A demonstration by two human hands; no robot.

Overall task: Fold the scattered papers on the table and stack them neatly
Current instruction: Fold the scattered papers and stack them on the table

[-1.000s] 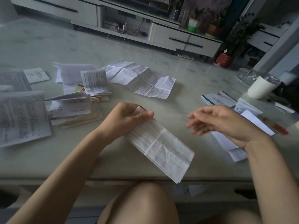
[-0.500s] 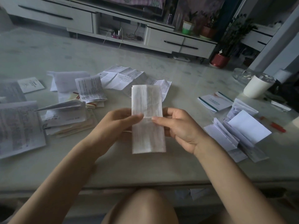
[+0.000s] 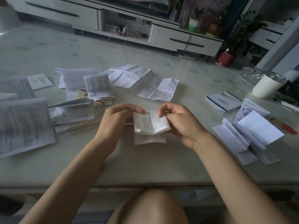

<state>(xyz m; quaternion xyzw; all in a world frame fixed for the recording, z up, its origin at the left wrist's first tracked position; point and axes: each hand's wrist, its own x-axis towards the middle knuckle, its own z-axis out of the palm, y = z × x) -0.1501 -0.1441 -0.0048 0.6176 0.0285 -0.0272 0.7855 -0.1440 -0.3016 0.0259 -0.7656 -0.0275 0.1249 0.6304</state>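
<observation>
Though flat before, paper (image 3: 149,124) now doubled btwn L hand (image 3: 114,123), R hand (image 3: 182,125).

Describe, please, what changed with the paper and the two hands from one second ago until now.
A second ago only the left hand held the printed slip, stretched out long, and the right hand was free. The right hand has taken hold; both now pinch it, and its top half is folded down toward the person. The unfolded sheet, the folded stack and the white cup stayed put.
</observation>
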